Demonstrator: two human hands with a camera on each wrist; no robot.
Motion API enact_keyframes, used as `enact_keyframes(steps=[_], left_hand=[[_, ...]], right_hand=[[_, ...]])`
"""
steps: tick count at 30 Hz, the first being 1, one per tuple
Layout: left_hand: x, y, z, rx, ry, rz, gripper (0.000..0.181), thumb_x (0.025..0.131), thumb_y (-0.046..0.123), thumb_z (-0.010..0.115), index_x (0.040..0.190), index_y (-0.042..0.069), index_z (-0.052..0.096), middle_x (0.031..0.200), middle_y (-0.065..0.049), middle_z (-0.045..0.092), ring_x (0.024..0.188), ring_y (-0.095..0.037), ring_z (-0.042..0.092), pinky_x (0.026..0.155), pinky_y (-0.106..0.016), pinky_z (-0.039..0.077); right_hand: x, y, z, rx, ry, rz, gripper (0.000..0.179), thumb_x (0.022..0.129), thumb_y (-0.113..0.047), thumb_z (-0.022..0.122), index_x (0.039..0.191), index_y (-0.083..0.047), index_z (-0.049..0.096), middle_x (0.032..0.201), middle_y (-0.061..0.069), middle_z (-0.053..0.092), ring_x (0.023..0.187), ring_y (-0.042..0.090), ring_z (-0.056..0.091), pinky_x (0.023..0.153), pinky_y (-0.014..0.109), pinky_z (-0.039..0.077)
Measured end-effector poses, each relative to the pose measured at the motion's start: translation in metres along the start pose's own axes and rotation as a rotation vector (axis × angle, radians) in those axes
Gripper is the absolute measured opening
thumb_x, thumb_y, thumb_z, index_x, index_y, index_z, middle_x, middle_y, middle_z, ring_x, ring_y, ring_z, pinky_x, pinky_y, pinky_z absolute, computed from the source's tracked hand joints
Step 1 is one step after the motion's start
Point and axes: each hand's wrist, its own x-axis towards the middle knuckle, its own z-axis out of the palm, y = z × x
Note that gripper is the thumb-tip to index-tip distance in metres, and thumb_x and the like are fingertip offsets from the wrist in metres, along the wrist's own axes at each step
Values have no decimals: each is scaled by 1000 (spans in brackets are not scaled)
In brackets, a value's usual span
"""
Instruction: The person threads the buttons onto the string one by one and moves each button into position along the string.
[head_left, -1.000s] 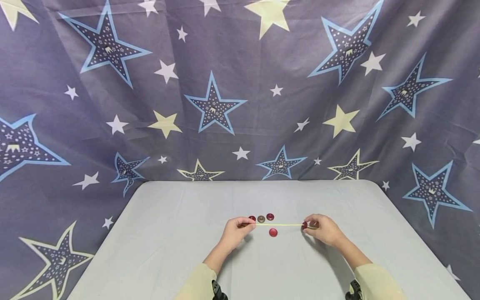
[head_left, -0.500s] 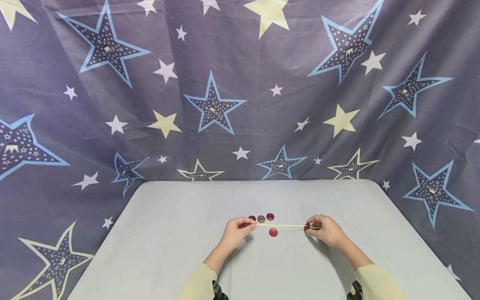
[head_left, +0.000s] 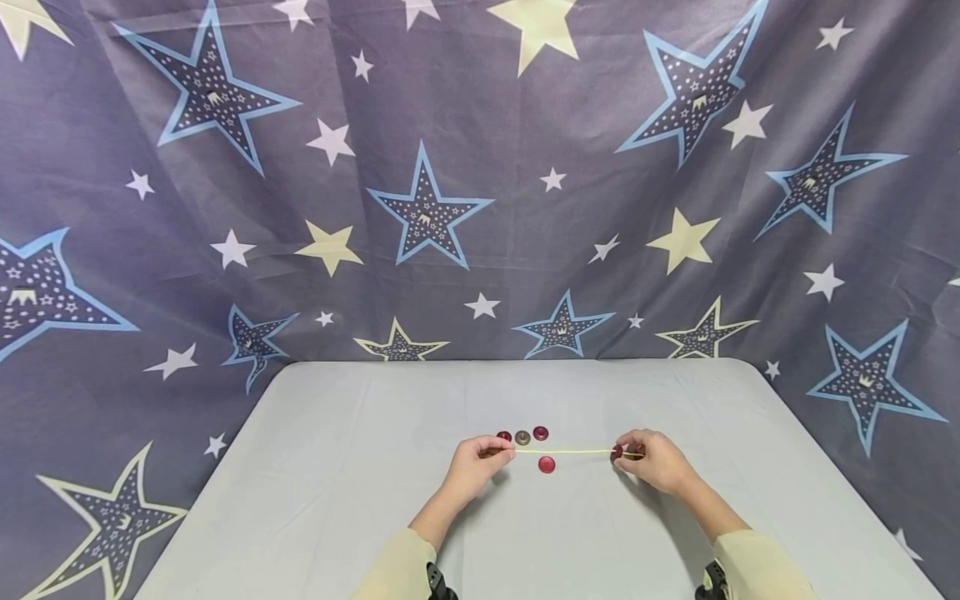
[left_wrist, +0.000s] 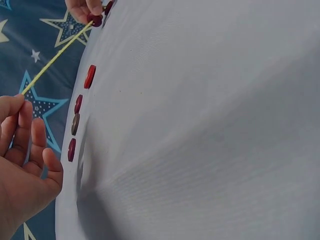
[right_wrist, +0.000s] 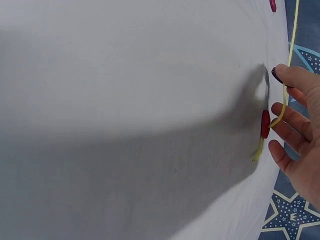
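Note:
A yellow string [head_left: 562,452] stretches nearly level between the two hands, over the table. My left hand [head_left: 471,468] pinches it at one end between thumb and forefinger, the other fingers loosely bent. On the right, thumb and fingertips of my right hand [head_left: 662,463] pinch a dark red button [head_left: 617,452] that sits on the string. In the right wrist view a second red button [right_wrist: 265,124] hangs lower on the string, close to its tail [right_wrist: 257,154], beside the lower fingers.
Between the hands a bright red button [head_left: 547,465] lies on the white-covered table [head_left: 360,500]. Behind the string are a dark red button [head_left: 541,433], a brown button [head_left: 522,437] and another dark red button [head_left: 504,436] by the left fingertips. A starry curtain [head_left: 480,233] hangs behind.
My right hand has slid a little to the right with the dark red button, so the stretch of string between the hands is longer. My left hand has hardly moved; the loose buttons lie unmoved.

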Motion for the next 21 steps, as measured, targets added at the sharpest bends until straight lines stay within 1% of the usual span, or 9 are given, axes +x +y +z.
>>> enact_keyframes(steps=[5, 13, 21], left_hand=[[0, 0, 0, 1, 0, -1, 14, 83, 17, 69, 91, 5, 70, 86, -4, 66, 75, -10, 56, 65, -22, 48], [1, -3, 0, 2, 0, 1, 16, 83, 18, 70, 91, 4, 70, 87, -6, 67, 75, -10, 56, 65, -22, 47], [1, -3, -1, -3, 1, -4, 15, 83, 17, 69, 91, 5, 70, 88, -5, 67, 75, -10, 57, 66, -22, 48]], right_hand=[[-1, 3, -1, -2, 10, -13, 21, 76, -14, 74, 94, -6, 69, 84, 2, 65, 78, 13, 58, 70, 29, 47], [-2, 6, -3, -30, 27, -27, 21, 76, -15, 75, 94, -6, 70, 88, 6, 66, 83, 18, 60, 75, 34, 49], [-3, 8, -4, -55, 46, -34, 20, 75, -15, 75, 93, -7, 70, 86, 4, 64, 80, 16, 56, 72, 31, 46]])
